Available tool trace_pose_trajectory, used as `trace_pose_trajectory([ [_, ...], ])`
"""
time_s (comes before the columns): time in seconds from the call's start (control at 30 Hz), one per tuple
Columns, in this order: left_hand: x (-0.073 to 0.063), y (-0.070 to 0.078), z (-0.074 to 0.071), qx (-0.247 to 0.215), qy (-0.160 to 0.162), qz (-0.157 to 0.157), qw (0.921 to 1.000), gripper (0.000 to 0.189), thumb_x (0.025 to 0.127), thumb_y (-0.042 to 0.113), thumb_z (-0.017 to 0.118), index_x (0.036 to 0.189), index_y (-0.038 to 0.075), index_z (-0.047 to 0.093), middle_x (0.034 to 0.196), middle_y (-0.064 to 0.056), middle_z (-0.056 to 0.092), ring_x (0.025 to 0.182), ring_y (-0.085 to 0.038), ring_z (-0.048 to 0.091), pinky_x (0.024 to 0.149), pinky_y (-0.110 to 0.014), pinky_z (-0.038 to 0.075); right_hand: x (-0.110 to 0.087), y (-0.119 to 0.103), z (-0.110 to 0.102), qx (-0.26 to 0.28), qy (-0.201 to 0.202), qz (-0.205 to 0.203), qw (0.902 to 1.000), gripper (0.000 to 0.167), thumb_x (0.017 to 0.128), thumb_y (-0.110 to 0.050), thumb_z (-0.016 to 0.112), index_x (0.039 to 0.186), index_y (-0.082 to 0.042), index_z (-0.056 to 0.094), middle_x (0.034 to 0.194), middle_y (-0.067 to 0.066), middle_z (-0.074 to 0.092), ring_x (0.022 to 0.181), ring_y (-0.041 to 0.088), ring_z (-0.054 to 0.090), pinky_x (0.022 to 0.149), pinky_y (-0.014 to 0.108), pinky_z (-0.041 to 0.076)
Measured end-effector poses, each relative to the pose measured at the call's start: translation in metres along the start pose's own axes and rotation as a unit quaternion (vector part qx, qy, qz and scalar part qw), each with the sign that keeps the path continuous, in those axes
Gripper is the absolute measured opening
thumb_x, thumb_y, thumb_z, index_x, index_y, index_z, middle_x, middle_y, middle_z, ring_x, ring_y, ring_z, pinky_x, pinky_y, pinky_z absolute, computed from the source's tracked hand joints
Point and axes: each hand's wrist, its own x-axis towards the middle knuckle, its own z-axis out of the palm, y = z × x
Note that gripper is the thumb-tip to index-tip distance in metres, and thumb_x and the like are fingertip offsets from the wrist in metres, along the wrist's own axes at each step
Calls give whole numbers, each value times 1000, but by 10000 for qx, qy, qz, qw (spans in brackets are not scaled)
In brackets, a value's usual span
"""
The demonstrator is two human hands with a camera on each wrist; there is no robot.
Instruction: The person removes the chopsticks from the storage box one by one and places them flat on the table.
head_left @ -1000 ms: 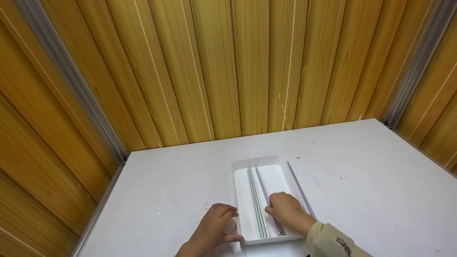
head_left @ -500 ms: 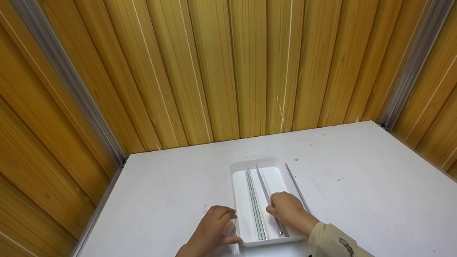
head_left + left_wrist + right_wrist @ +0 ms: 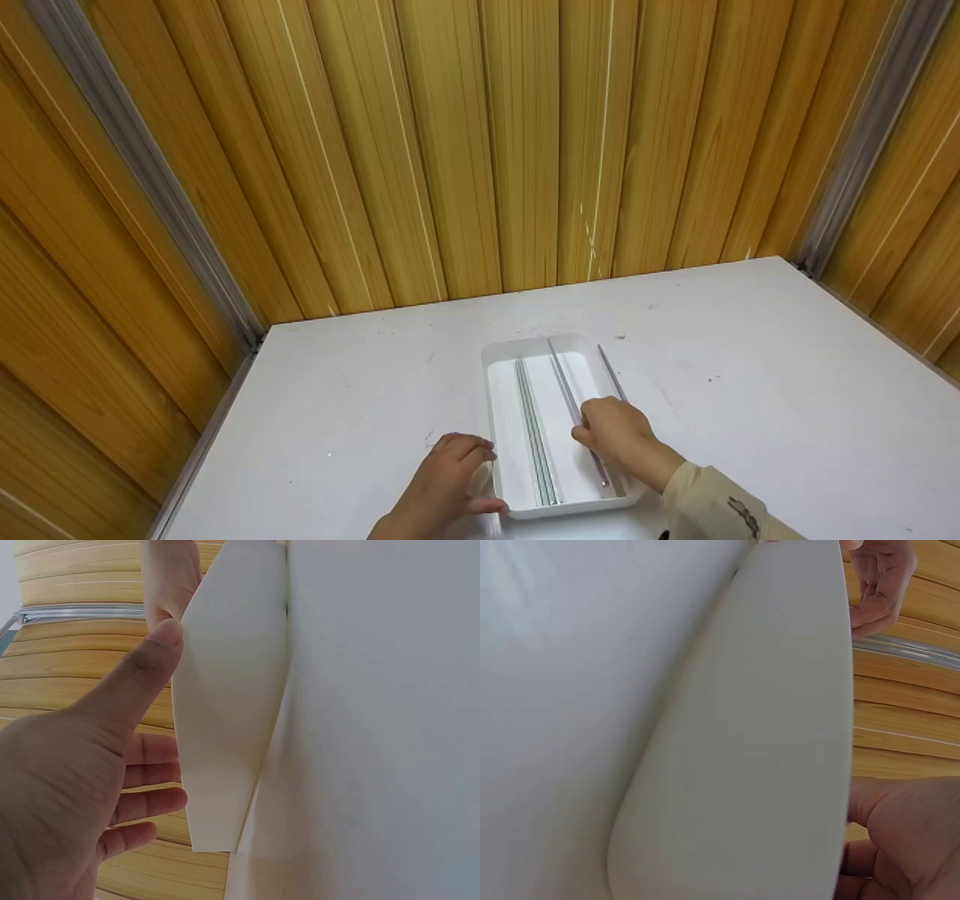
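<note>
White tray (image 3: 516,451), just one: green sticks (image 3: 535,433) lay inside at nine o'clock, too bunched to count. The right hand (image 3: 616,433) gripped one purple stick (image 3: 564,380) at four; another purple stick (image 3: 611,371) lay outside at two. The left hand's (image 3: 448,478) loose fingers touched the tray at eight.

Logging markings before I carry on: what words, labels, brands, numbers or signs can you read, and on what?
None can be read in any view.
Right sleeve: a dark mark, not readable as words.
White tray: no lettering on the outer walls shown.
Green sticks, purple sticks: too thin to tell.
</note>
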Motion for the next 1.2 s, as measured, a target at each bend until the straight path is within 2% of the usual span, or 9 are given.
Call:
trace_pose_trajectory([
  [0.3, 0, 0, 1, 10, -19, -30, 10000, 54, 67, 58, 74, 96, 13, 66, 101, 5, 63, 95, -10, 59, 88, -26, 52, 0, 7, -7, -387, 45, 243, 9989, 19, 83, -18, 63, 68, -8, 56, 63, 1, 55, 58, 14, 48, 51, 27, 44],
  [0.7, 1, 1, 0, -24, -70, -38, 10000, 54, 66, 56, 75, 97, 12, 66, 102, 4, 64, 96, -10, 59, 89, -26, 52, -2, 17, -17, -487, 161, 166, 9985, 17, 82, -18, 62, 69, -8, 57, 64, 2, 57, 59, 15, 49, 52, 29, 45],
  [0.93, 1, 1, 0, -32, -104, -77, 9999, 55, 66, 56, 75, 97, 12, 65, 103, 3, 64, 95, -10, 60, 88, -26, 53, -4, 23, -21, -481, 191, 205, 9984, 19, 83, -19, 62, 68, -9, 56, 63, 1, 56, 58, 14, 49, 50, 27, 44],
  [1.2, 1, 0, 1, 12, -83, -48, 10000, 55, 65, 56, 76, 96, 13, 65, 103, 3, 64, 95, -10, 60, 88, -26, 53, -5, 29, -24, -450, 197, 282, 9984, 20, 83, -18, 61, 67, -10, 53, 62, 0, 51, 57, 14, 46, 49, 25, 37],
])
